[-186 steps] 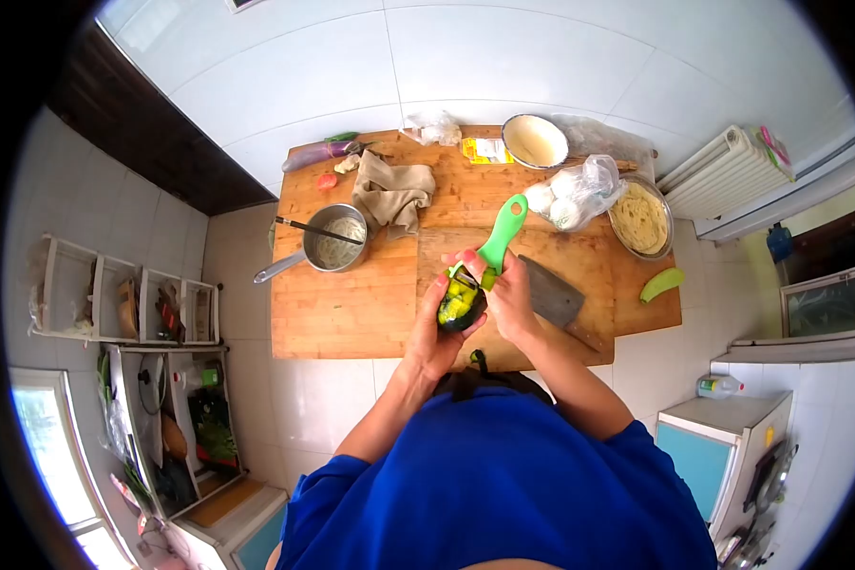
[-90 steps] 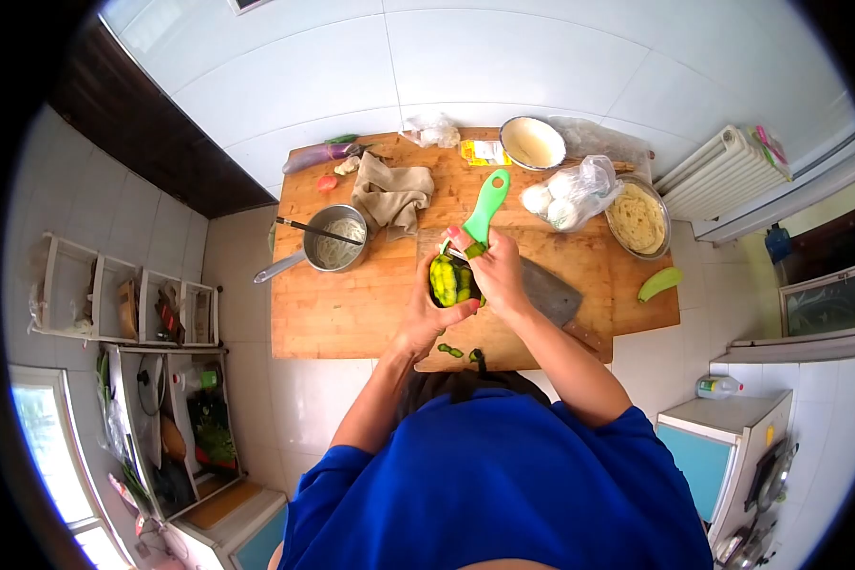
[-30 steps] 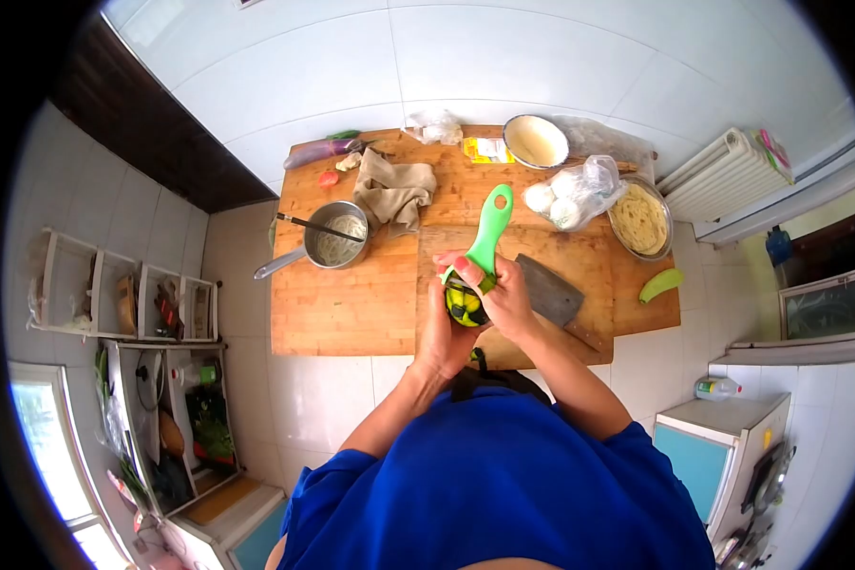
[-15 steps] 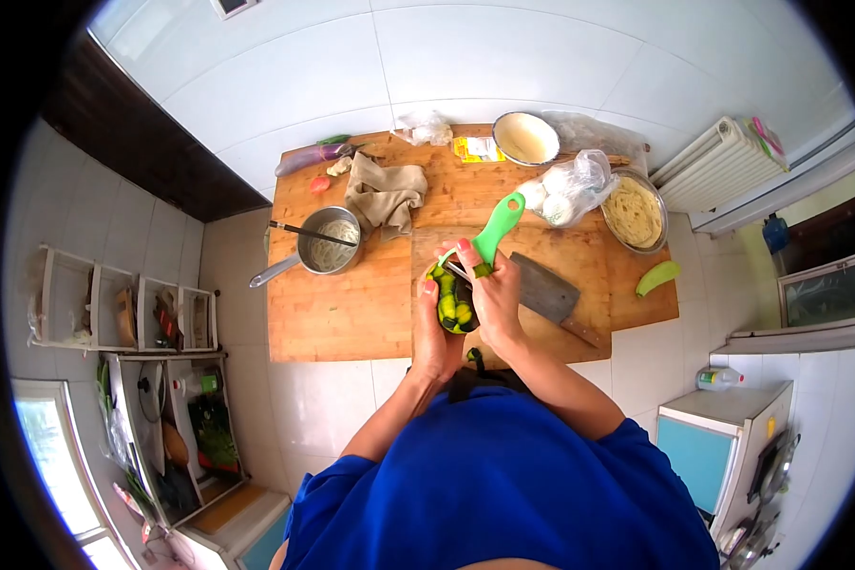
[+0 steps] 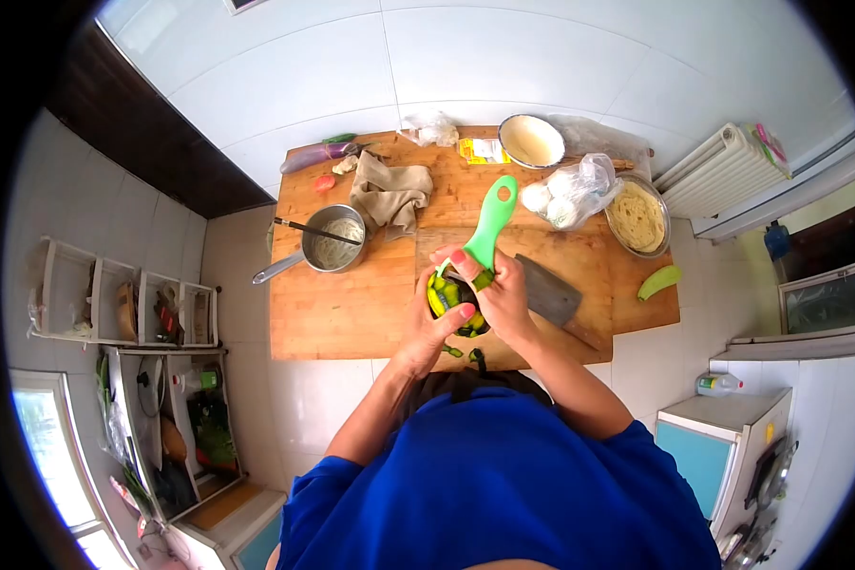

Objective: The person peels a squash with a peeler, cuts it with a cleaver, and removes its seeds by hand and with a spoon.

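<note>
My left hand (image 5: 429,328) is wrapped round a dark green vegetable (image 5: 442,296) whose skin is partly peeled, showing yellow-green flesh. My right hand (image 5: 501,296) grips a green peeler (image 5: 492,220), its handle pointing up and away and its head against the top of the vegetable. A piece of dark peel sits by my right fingers. Small green peelings (image 5: 453,351) lie at the near edge of the wooden table (image 5: 342,323). Just right of my right hand a cleaver (image 5: 549,293) lies flat on the cutting board.
A pot (image 5: 335,239) of white strands with chopsticks across it stands left, beside a brown cloth (image 5: 389,193). Behind are an eggplant (image 5: 315,155) and a bowl (image 5: 532,141). To the right are a bag of white items (image 5: 570,195), a dough basin (image 5: 638,218) and a green piece (image 5: 659,282).
The vegetable has turned in my left hand, and my left thumb now lies across its near side. The peeler handle stands more upright than half a second ago. The camera view has shifted slightly.
</note>
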A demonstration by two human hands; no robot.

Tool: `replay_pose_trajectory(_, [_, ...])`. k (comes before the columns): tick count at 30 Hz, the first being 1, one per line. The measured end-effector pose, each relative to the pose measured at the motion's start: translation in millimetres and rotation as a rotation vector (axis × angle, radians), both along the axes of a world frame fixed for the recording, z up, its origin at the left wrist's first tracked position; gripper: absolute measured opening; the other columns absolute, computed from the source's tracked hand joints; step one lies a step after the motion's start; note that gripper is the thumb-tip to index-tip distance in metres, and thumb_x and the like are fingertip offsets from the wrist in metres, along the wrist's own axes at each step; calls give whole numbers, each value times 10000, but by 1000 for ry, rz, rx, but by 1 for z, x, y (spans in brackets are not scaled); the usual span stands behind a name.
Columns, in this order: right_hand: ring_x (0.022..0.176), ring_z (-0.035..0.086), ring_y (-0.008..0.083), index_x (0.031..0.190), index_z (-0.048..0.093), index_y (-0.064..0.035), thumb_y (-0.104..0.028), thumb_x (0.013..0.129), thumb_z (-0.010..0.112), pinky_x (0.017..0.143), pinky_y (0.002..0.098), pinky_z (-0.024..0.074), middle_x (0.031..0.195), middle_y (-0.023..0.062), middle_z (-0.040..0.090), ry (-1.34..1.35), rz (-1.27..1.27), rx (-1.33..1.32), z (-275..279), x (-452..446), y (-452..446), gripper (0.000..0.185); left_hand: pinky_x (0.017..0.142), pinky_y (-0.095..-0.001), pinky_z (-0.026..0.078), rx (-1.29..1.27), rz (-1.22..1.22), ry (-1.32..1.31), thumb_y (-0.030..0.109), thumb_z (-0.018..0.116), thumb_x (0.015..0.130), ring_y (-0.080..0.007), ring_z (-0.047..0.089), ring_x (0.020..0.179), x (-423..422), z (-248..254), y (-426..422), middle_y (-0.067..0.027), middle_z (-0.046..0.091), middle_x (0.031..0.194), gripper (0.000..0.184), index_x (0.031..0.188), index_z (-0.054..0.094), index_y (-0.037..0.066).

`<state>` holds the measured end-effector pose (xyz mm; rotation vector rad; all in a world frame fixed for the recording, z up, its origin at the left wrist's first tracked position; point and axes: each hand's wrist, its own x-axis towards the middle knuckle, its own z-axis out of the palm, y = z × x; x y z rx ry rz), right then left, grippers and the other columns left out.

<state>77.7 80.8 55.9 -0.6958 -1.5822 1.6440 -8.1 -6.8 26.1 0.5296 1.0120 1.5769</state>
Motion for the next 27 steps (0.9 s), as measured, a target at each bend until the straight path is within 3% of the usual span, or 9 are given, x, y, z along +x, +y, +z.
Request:
replay_pose_trajectory(5, [766, 595, 97, 923, 625, 9, -261, 888, 560, 721, 242, 481, 861, 76, 652, 51, -85, -29, -4, -4, -6, 280, 930, -316, 374, 27, 70, -44, 221, 754, 657, -183, 444, 1086, 8, 3, -3, -95, 437, 1175, 826, 1301, 273, 32])
replay_pose_trajectory(7, [774, 597, 108, 950, 611, 10, -255, 889, 559, 724, 244, 483, 886, 86, 644, 209, -171, -236, -7, -5, 0, 276, 951, -329, 367, 82, 52, 287, 271, 753, 662, -177, 434, 1120, 6, 3, -3, -83, 432, 1193, 802, 1288, 301, 57])
replay_pose_trajectory(9, [769, 595, 114, 973, 600, 5, -250, 893, 552, 724, 247, 484, 894, 90, 639, 181, -170, -228, -3, -4, 0, 271, 966, -343, 365, 104, 46, 236, 243, 754, 656, -190, 433, 1146, 7, 2, -3, -93, 435, 1211, 816, 1308, 302, 52])
replay_pose_trajectory(11, [773, 600, 119, 966, 601, 11, -256, 894, 550, 730, 248, 484, 881, 95, 639, 169, -206, -291, 4, -7, -2, 282, 989, -336, 350, 112, 28, -197, 148, 761, 640, -213, 426, 1158, 7, 4, -3, -108, 422, 1230, 870, 1338, 253, 38])
replay_pose_trajectory(15, [769, 592, 101, 957, 625, 11, -241, 871, 591, 704, 225, 472, 857, 62, 642, 168, -254, -303, -7, -11, 6, 268, 984, -377, 378, 57, -184, -365, 30, 687, 711, -235, 426, 1178, -15, 0, -1, -88, 409, 1274, 806, 1374, 239, 127])
replay_pose_trajectory(19, [783, 588, 97, 977, 624, 5, -223, 864, 601, 703, 225, 471, 867, 52, 642, 228, -188, -255, -16, -11, 9, 255, 930, -420, 438, 26, -176, -460, 21, 668, 723, -248, 447, 1153, -9, -2, 2, -86, 426, 1250, 759, 1352, 271, 167])
replay_pose_trajectory(21, [824, 610, 137, 1025, 588, 17, -219, 867, 591, 765, 250, 477, 903, 102, 638, 195, -156, -232, -16, -9, 9, 284, 883, -462, 473, 21, -13, -470, 3, 648, 726, -254, 465, 1131, -3, -12, 9, -90, 439, 1224, 705, 1317, 299, 161])
replay_pose_trajectory(23, [826, 613, 150, 1000, 590, 16, -202, 862, 595, 769, 257, 476, 917, 119, 639, 197, -206, -234, -15, -8, 11, 258, 905, -496, 452, 65, 25, -459, 29, 622, 750, -261, 481, 1112, -1, -15, 8, -99, 458, 1191, 628, 1286, 323, 163])
replay_pose_trajectory(27, [873, 610, 193, 936, 591, 7, -197, 856, 596, 820, 311, 466, 926, 133, 641, 309, -181, -307, 0, 5, 19, 219, 937, -555, 406, 104, -18, -684, 146, 590, 799, -296, 494, 1104, -2, -13, 8, -112, 470, 1196, 540, 1272, 337, 202])
